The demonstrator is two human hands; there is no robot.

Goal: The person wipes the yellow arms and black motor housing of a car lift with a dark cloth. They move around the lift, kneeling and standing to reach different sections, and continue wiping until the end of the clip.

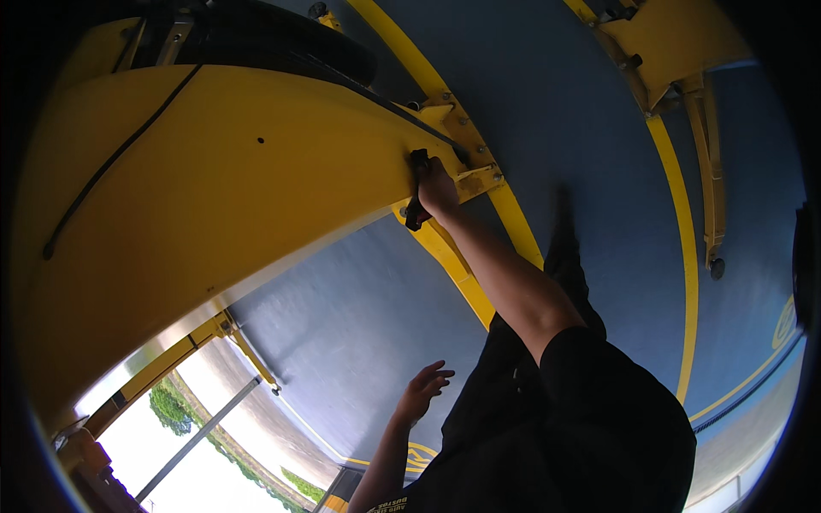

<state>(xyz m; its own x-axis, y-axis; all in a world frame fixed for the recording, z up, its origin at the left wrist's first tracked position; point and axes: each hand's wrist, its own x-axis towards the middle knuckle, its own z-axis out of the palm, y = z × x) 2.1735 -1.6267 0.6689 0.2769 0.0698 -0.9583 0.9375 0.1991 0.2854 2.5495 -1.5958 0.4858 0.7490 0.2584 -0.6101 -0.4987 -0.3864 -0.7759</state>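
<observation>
My right hand (438,188) is closed around a black handheld tool (416,212) with a small reddish part near its lower end. What kind of tool it is, I cannot make out. It is right by the edge of a large yellow panel (214,188), close to the bolted yellow steel base of a post (469,128); whether it touches the panel is unclear. Lower down, my left hand (419,393) hangs in the air in front of my body. Its fingers are loosely stretched and apart, with nothing in them.
A black cable (120,162) hangs across the panel. Yellow lift arms (710,171) with round pads stand at the right; another lift arm (248,346) reaches out at lower left. Yellow lines (682,222) mark the blue floor (590,111). Daylight and greenery show beyond an opening.
</observation>
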